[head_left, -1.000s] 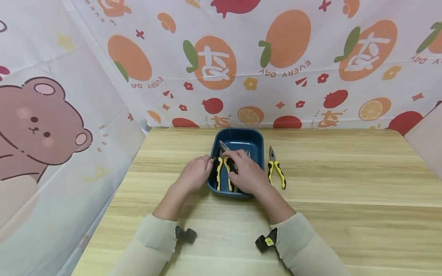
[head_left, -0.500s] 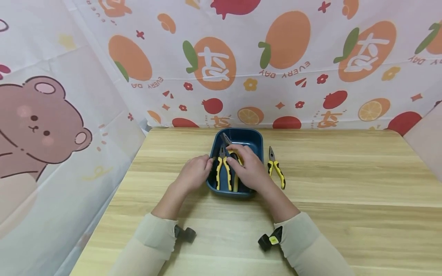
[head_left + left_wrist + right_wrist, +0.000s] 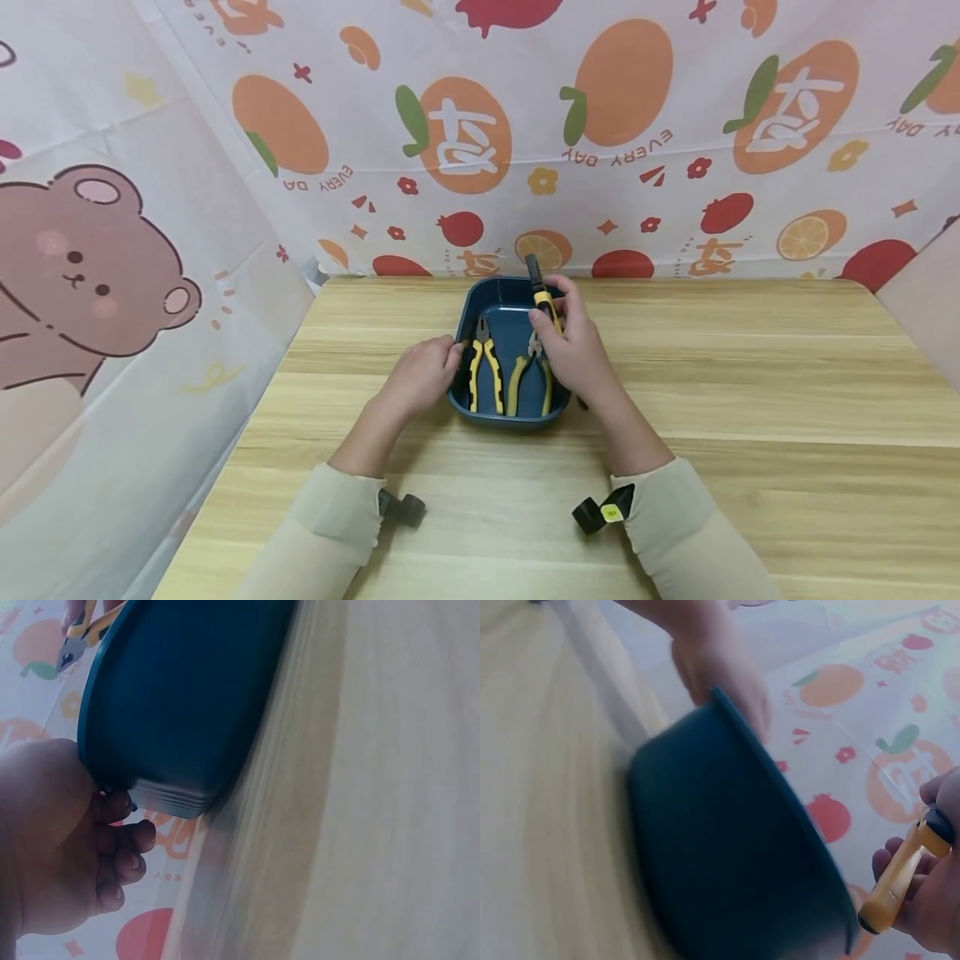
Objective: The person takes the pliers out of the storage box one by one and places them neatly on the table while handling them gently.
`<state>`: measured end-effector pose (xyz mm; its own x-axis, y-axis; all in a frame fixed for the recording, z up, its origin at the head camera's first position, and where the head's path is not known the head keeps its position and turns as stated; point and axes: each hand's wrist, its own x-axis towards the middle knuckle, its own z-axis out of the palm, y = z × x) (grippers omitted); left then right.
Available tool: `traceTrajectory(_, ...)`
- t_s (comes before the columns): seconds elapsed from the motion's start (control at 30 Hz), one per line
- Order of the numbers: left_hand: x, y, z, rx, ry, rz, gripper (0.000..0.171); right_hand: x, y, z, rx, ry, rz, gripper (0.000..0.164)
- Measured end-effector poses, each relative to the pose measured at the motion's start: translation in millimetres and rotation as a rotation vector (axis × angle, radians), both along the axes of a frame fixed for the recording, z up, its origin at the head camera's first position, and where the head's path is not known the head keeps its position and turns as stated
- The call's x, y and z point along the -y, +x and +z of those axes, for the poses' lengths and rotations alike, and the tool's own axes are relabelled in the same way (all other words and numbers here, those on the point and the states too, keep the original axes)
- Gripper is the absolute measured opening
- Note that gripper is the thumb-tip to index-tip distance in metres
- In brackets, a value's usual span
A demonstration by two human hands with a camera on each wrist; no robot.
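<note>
My left hand (image 3: 424, 373) grips the left rim of a deep blue box (image 3: 457, 403); the left wrist view shows its fingers (image 3: 127, 862) curled beside the wall. My right hand (image 3: 573, 350) holds a pair of pliers (image 3: 543, 298) with yellow-and-black handles, raised over the box's right side, dark jaws pointing up and away. The right wrist view shows one yellow handle (image 3: 896, 881) between thumb and fingers. Inside the box lie yellow-and-black pliers (image 3: 485, 367) on the left and olive-handled pliers (image 3: 516, 385) on the right, partly covered by my right hand.
The box stands on a wooden table (image 3: 750, 400) close to its back edge. Just right of the box, something dark (image 3: 582, 403) peeks out from behind my right wrist. A fruit-print cloth (image 3: 555, 150) hangs behind, and a bear-print cloth (image 3: 90, 275) at the left.
My right hand has lifted one pair of pliers out of the box and moved right and up with it, uncovering the olive-handled pliers. My left hand has stayed on the rim.
</note>
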<state>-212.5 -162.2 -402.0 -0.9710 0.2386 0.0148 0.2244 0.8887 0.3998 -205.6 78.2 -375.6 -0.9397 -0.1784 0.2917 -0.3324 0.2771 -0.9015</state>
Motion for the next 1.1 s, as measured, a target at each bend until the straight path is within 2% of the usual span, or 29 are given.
traceTrajectory(0.2,1,0.7,-0.2,0.000,0.005,-0.001,0.036,-19,-6.2,5.2,0.055,0.029,-0.058,0.052)
traceTrajectory(0.43,2,0.4,-1.1,0.000,0.009,0.003,0.036,-40,-12.9,7.3,0.088,0.205,-0.149,0.055)
traceTrajectory(0.83,1,-0.5,-1.2,0.010,0.003,0.003,0.037,-63,-26.1,-9.5,0.175,0.345,-0.236,0.054)
traceTrajectory(1.1,0,-0.1,0.1,0.024,-0.001,0.003,0.037,-77,-31.1,-18.3,0.254,0.375,-0.272,0.054)
